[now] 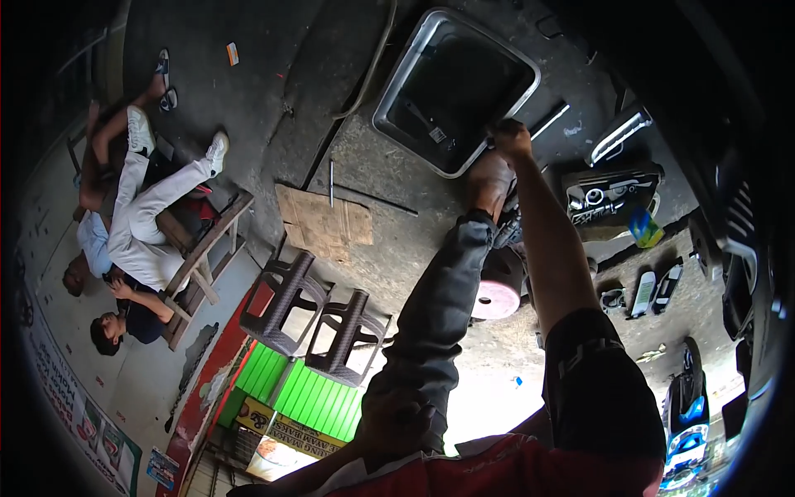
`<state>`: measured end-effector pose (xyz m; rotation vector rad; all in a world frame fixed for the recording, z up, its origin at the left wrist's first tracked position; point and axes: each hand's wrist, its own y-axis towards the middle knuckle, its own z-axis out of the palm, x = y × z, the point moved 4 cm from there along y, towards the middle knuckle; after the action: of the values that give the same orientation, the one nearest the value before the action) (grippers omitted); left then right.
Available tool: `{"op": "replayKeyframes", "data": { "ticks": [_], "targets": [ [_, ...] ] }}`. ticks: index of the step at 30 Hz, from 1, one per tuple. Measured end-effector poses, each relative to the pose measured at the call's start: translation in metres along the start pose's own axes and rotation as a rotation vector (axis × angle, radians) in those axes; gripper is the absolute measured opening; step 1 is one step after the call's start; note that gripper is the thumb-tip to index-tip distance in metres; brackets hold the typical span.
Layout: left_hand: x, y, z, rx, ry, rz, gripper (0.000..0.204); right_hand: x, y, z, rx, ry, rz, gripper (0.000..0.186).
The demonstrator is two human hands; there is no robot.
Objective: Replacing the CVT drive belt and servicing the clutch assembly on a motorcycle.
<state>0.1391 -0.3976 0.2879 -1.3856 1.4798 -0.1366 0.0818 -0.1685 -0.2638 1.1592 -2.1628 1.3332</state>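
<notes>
One wide, dark grey concrete floor runs under everything. On the left, two people sit on a brown wooden bench; the nearer person wears white trousers. Next in size is the wearer's own leg in dark trousers, reaching up to a bare foot by the tray.

Two dark brown plastic stools stand side by side near the bench. At the top is the big silver metal tray with rounded corners; it lies flat on the floor and looks dark inside. A flat piece of brown cardboard lies to the left of the leg. On the right is a chunky dark metal part. A round black thing with a pink face is beside the leg.

The two hands are well apart. The right hand is at the tray's near edge with bent fingers; I cannot tell what it holds. The left hand is in shadow on the trouser leg, and I cannot tell if its fingers are closed. Smaller still, a thin dark tool with a pale end lies in the tray. A little orange and white packet is on the floor.
</notes>
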Motion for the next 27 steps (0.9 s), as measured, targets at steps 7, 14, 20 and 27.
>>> {"op": "replayKeyframes", "data": {
  "ticks": [7, 14, 20, 27],
  "targets": [
    [0.018, -0.055, 0.049, -0.071, 0.046, -0.057, 0.021, -0.011, -0.068, -0.018, -0.107, -0.040, -0.241, 0.015],
    [0.011, -0.088, 0.101, -0.089, 0.264, 0.050, 0.020, -0.023, -0.212, -0.052, -0.202, 0.673, -0.046, 0.014],
    [0.006, -0.094, 0.145, -0.022, 0.144, 0.036, 0.021, -0.089, -0.353, -0.111, -0.143, 0.636, 0.165, 0.013],
    [-0.053, -0.080, 0.187, 0.000, 0.100, -0.031, 0.019, -0.156, -0.521, -0.177, -0.343, 1.173, 0.343, 0.018]
  ]
}}
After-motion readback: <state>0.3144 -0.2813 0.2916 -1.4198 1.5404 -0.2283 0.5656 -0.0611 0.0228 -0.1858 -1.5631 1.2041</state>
